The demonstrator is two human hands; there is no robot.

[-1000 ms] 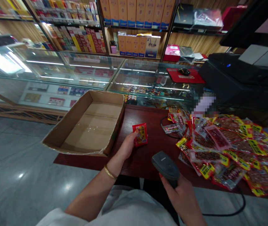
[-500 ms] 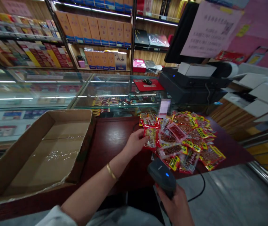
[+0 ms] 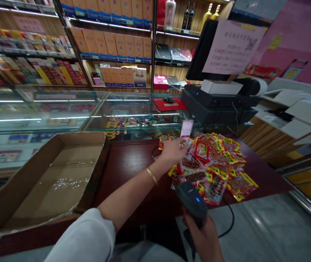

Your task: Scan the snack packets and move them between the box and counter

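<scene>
My right hand (image 3: 206, 233) grips a dark barcode scanner (image 3: 192, 202) with a lit blue light, its head over the table's front edge near the snack packets. My left hand (image 3: 173, 152), with a gold bangle (image 3: 152, 176) at the wrist, reaches over the left side of a heap of red and yellow snack packets (image 3: 218, 158). Its fingers look stretched out and apart, though the tips partly blend with the packets. Just right of them, a small red-edged packet (image 3: 202, 150) lies on top of the heap. A small white and red card (image 3: 186, 129) stands behind the fingers.
An open cardboard box (image 3: 70, 174) sits on the left of the dark red table (image 3: 128, 156). Behind is a glass display counter (image 3: 128, 105) with a mouse (image 3: 168, 100) on a red mat. A monitor (image 3: 201, 51) and dark till (image 3: 215, 103) stand back right; the scanner's cable (image 3: 231, 222) hangs in front.
My left hand has moved right and away from me, off the table's middle. The small packet it touched appears to lie further right on the heap. The scanner has barely shifted.
</scene>
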